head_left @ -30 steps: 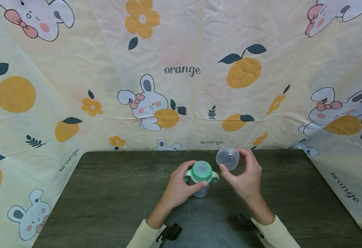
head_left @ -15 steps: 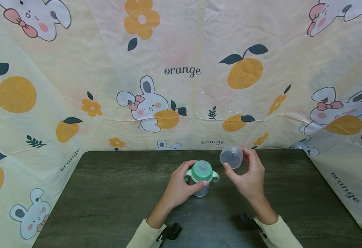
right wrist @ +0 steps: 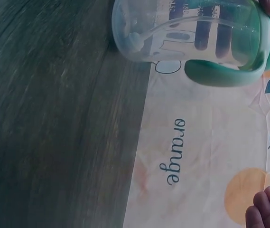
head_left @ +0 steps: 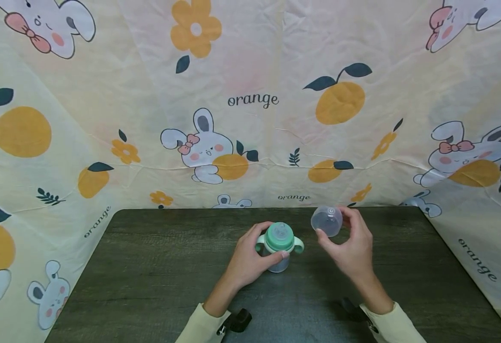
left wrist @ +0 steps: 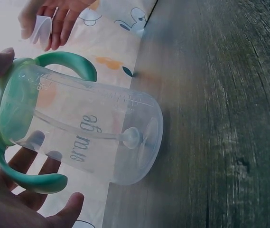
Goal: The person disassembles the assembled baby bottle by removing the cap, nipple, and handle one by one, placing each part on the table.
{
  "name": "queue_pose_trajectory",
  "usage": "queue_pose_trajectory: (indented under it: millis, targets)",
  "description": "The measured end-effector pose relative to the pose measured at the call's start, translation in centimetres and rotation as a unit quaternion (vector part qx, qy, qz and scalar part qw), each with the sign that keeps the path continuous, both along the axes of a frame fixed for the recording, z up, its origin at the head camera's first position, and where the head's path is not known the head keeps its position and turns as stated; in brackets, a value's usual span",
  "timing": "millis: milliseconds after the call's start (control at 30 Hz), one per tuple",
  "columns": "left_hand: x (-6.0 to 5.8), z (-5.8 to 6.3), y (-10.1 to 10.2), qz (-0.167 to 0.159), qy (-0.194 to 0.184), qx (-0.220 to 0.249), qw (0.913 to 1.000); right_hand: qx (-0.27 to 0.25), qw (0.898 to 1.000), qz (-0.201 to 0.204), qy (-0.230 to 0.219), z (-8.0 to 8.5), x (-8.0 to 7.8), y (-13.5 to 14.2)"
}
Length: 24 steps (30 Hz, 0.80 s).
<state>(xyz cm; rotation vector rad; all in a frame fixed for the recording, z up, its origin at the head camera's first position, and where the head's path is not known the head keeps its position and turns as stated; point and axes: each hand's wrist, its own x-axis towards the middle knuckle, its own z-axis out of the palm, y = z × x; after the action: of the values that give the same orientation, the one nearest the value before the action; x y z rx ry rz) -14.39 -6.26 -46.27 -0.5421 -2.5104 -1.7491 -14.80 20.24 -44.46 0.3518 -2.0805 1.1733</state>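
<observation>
A transparent sippy cup (head_left: 279, 238) with a green top and two green handles stands upright on the table. My left hand (head_left: 247, 259) grips it just below the collar, thumb on the near side. Through its clear wall the left wrist view shows a straw ending in a round weight (left wrist: 131, 137); no liquid shows inside. To the right, my right hand (head_left: 353, 245) pinches a clear dome-shaped cap (head_left: 326, 221) between thumb and fingers, raised and apart from the cup. Only a few right-hand fingertips (right wrist: 263, 209) show in the right wrist view.
The dark wood-grain table (head_left: 168, 267) ends at a back edge just beyond the hands. Behind it hangs a pale cloth (head_left: 267, 133) printed with rabbits and oranges. A black wrist strap device (head_left: 240, 320) sits at the left cuff.
My right hand has moved to the right with the cap, farther from the cup. The left hand and the cup have stayed in place.
</observation>
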Motion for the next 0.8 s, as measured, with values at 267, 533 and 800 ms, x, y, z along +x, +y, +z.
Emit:
queue_pose_trajectory:
  millis: [267, 533, 800]
  targets:
    - [0.1, 0.0, 0.0, -0.004, -0.004, 0.006, 1.0, 0.021, 0.999, -0.019, -0.04, -0.1, 0.2, 0.8]
    - [0.0, 0.0, -0.2, -0.006, -0.002, 0.006, 1.0, 0.031, 0.996, -0.033, -0.082, 0.1, 0.6, 1.4]
    - [0.0, 0.1, -0.2, -0.008, -0.004, 0.007, 0.9999, 0.053, 0.991, -0.048, -0.113, 0.2, 1.1, 2.5]
